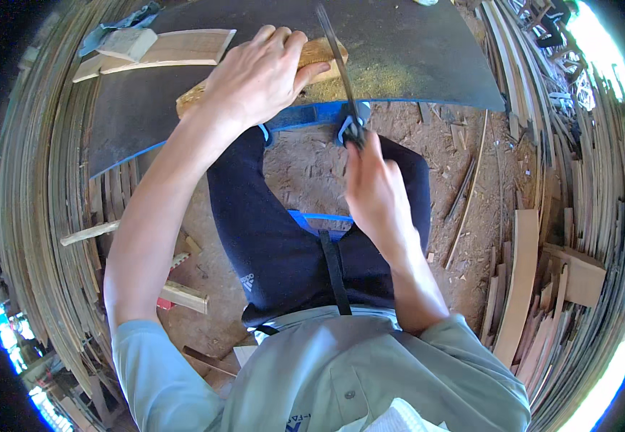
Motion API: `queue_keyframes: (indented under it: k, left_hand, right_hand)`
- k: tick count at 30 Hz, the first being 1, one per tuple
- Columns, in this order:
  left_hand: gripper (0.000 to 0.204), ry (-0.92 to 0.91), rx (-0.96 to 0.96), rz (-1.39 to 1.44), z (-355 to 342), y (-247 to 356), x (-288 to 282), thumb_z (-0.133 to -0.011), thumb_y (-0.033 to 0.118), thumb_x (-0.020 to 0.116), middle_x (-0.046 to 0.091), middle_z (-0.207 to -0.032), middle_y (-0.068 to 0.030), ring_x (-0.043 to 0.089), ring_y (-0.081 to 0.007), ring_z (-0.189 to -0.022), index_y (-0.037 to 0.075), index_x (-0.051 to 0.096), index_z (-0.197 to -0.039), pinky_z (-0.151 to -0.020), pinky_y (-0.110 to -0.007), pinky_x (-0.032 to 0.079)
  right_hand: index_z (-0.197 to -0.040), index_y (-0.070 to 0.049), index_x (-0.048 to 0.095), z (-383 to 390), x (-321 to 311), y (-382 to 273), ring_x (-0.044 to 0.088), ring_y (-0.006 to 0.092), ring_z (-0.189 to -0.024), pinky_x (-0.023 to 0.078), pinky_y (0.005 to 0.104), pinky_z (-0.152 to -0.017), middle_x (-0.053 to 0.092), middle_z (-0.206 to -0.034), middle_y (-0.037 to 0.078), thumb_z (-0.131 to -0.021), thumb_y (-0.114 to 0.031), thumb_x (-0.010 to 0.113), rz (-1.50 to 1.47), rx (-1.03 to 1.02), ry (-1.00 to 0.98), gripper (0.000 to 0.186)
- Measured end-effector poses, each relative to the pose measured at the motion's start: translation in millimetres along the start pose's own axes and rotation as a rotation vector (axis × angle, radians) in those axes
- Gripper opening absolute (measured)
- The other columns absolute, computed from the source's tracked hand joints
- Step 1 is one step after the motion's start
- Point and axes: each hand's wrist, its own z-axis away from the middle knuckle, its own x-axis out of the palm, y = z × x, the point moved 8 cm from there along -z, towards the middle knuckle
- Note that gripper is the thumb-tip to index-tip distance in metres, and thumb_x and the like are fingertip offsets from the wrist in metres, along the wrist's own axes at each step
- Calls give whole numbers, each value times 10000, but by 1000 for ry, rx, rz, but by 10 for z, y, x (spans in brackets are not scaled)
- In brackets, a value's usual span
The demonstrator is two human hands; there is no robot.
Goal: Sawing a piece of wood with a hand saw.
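A rough yellowish block of wood (318, 53) lies slantwise on the dark tabletop (435, 43). My left hand (258, 79) is clamped over its middle, fingers curled over the far side and thumb along the near side. My right hand (376, 180) grips the dark handle of a handsaw (338, 56), whose narrow dark blade points away from me. That blade crosses the block near its right end; how deep it sits in the wood I cannot tell. Fine sawdust (388, 81) covers the tabletop right of the block.
Flat light boards (190, 49), a pale block (128, 43) and a blue cloth (121, 25) are at the table's far left. Blue edging (316, 111) runs along its near side, above my knees. Long wood strips (53, 180) and offcuts (521, 281) are stacked on both sides.
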Motion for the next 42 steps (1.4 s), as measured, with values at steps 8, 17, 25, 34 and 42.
queue_keyframes:
  k: [8, 17, 25, 34, 42]
  left_hand:
    - [542, 29, 24, 30, 26, 37, -65, -1084, 469, 585, 671, -1186, -219, 652, -392, -1185, -25, 564, -1304, -995, -489, 546]
    - [580, -1, 15, -25, 20, 52, -54, -1093, 504, 553, 691, -1159, -211, 692, -364, -1112, -51, 613, -1250, -931, -466, 591]
    - [620, 99, 74, -63, 31, 73, -126, -1086, 548, 547, 725, -1102, -192, 722, -322, -1076, -52, 679, -1168, -862, -423, 638]
    - [631, 79, 51, -73, 9, 80, -153, -1069, 565, 574, 728, -1090, -182, 723, -308, -1090, -49, 677, -1170, -873, -400, 638]
    - [578, -69, -55, 2, 24, 71, -53, -1060, 498, 616, 681, -1237, -191, 657, -357, -1196, -33, 612, -1288, -999, -467, 553]
  right_hand:
    - [-1111, 14, 526, 814, -468, 349, 648, 512, -630, 474, 564, -501, 608, -645, 296, -1080, -136, 597, -121, -6, 116, 168]
    - [-1033, -5, 465, -447, -202, -190, 628, 528, -605, 481, 610, -535, 610, -618, 296, -1105, -212, 561, -88, -256, 159, 240]
    - [-1076, -5, 497, -615, -111, -224, 651, 522, -692, 456, 585, -580, 618, -674, 292, -1107, -196, 564, -75, -198, 112, 205]
    - [-1066, -4, 494, -644, -104, -233, 651, 523, -677, 458, 590, -578, 617, -667, 293, -1105, -184, 559, -74, -205, 115, 195]
    - [-1059, -3, 463, -591, -70, -227, 644, 519, -599, 489, 619, -545, 624, -618, 289, -1110, -211, 537, -64, -273, 160, 226]
